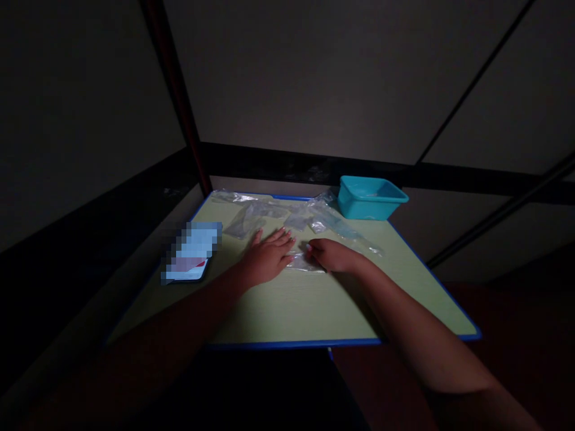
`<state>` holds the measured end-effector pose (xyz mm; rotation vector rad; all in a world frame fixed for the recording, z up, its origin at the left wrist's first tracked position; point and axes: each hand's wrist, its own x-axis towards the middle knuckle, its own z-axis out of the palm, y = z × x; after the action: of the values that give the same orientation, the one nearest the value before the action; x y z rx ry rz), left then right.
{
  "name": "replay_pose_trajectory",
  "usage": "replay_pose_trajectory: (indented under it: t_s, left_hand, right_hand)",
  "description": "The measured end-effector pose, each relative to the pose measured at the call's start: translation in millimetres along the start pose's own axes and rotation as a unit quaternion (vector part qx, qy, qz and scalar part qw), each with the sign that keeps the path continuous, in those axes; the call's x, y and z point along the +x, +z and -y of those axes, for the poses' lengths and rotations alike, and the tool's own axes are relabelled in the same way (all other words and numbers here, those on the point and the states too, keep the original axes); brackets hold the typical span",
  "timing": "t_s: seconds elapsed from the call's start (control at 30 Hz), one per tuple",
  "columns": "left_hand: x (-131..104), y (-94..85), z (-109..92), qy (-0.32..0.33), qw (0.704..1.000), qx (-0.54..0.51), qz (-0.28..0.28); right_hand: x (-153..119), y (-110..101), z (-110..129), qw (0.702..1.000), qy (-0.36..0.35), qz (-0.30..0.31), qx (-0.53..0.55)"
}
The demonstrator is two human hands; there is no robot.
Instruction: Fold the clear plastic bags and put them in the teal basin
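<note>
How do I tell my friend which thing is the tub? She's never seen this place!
Find the pale green table with the blue edge. Near its far right corner stands a box-shaped tub, open at the top. It is solid blue-green, while the plastic bags beside it are clear and crinkly.

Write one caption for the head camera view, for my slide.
Two hands working clear plastic on a blue-edged table, teal basin behind.

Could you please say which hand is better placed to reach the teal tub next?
Probably the right hand: it is nearer the teal tub, which stands toward that side. The left hand, fingers spread, is farther away. The right's fingers curl at a clear plastic bag, though, and may need freeing first.
</note>
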<state>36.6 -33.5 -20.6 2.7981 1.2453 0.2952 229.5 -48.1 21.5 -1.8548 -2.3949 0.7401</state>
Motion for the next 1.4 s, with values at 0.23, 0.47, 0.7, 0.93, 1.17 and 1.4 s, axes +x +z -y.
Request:
replay_pose_trajectory:
  t_s: [0.23,0.47,0.7,0.93,1.17,1.4]
  left_hand:
    - [-5.1,-6.7,15.1,-0.048,0.994,0.042,0.092]
    - [-2.0,-13.6,14.4,-0.05,0.996,0.066,0.018]
    - [0.2,-8.4,-10.9,0.096,0.993,-0.053,0.032]
    - [-0.6,-15.8,1.4,0.149,0.983,-0.061,0.092]
    - [-2.2,-15.7,-5.3,0.146,0.981,-0.013,0.129]
    - [-4.1,-20.8,-4.4,0.121,0.98,-0.017,0.155]
  right_hand:
    - [2.2,1.3,-5.2,1.0,-0.011,0.015,0.023]
    - [3.4,0.0,-5.2,0.999,-0.01,0.024,0.03]
    - [2.9,-2.4,-6.5,0.998,-0.029,0.041,0.043]
    - [1.8,-3.8,-6.7,0.998,-0.022,0.043,0.043]
    - [4.2,-1.9,-9.3,0.998,-0.033,0.046,0.038]
    - [0.8,-2.9,-10.8,0.995,-0.043,0.058,0.068]
